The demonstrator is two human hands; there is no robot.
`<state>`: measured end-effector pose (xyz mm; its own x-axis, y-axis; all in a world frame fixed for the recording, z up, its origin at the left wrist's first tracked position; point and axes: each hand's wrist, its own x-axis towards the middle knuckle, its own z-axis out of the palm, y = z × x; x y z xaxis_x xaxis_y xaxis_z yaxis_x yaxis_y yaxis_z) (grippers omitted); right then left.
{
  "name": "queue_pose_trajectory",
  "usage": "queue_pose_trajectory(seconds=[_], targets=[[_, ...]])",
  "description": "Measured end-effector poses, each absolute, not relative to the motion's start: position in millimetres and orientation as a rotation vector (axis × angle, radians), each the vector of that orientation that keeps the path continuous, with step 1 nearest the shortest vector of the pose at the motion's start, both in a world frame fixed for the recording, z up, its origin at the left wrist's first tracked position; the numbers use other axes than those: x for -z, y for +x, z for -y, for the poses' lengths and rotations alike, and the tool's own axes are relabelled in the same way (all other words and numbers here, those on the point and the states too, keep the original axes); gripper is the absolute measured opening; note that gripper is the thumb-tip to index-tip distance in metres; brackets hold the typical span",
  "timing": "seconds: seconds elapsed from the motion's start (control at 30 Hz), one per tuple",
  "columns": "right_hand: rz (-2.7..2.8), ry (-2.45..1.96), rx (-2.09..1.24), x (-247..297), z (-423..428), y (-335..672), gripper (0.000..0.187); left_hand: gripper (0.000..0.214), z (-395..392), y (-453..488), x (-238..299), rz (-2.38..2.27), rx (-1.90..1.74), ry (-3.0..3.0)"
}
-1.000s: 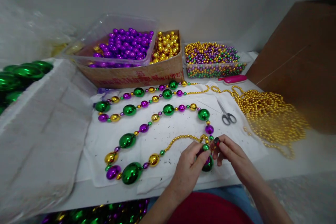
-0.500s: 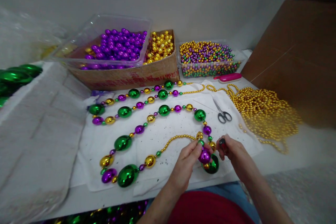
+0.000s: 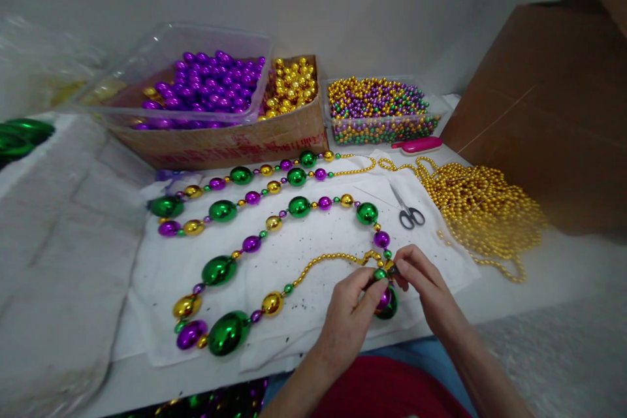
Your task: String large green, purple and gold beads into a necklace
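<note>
A long bead necklace (image 3: 230, 209) of green, purple and gold beads snakes across a white cloth (image 3: 304, 255) on the table. Its near end lies between my hands. My left hand (image 3: 350, 313) pinches the strand by a purple bead (image 3: 383, 299) and a large green bead (image 3: 390, 308). My right hand (image 3: 421, 284) pinches a small gold bead and a small dark object (image 3: 392, 269) at the strand's end; what the dark object is I cannot make out. A thin strand of small gold beads (image 3: 328, 258) runs left from my fingers.
Small scissors (image 3: 406, 212) lie on the cloth behind my right hand. A heap of gold bead strands (image 3: 480, 209) sits to the right. At the back stand a tub of purple beads (image 3: 206, 85), a cardboard box with gold beads (image 3: 289, 88), a tub of small mixed beads (image 3: 377, 108) and a pink tool (image 3: 418, 144).
My hands have come back together at the strand's end after parting slightly. The purple bead has dropped from between my left fingers. The view has shifted a little right.
</note>
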<state>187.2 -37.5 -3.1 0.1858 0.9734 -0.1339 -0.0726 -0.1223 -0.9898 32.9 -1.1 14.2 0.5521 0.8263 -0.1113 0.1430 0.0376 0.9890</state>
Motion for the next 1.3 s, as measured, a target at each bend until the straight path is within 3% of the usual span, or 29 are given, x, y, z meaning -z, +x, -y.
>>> queue_pose_trajectory(seconds=[1.0, 1.07, 1.23, 1.3], targets=[[1.049, -1.422, -1.067, -7, 36, 177, 0.019, 0.026, 3, 30, -14, -0.928, -0.659, 1.457], [1.111, -1.496, -0.97, -1, 36, 189, 0.02, 0.027, 3, 28, -13, -0.919, -0.644, 1.389], [1.265, -1.931, -0.283, 37, 30, 237, 0.022, 0.03, 0, 23, -13, -0.843, -0.666, 1.147], [1.298, -1.968, -0.194, 46, 28, 248, 0.022, 0.029, -2, 20, -16, -0.805, -0.707, 1.069]])
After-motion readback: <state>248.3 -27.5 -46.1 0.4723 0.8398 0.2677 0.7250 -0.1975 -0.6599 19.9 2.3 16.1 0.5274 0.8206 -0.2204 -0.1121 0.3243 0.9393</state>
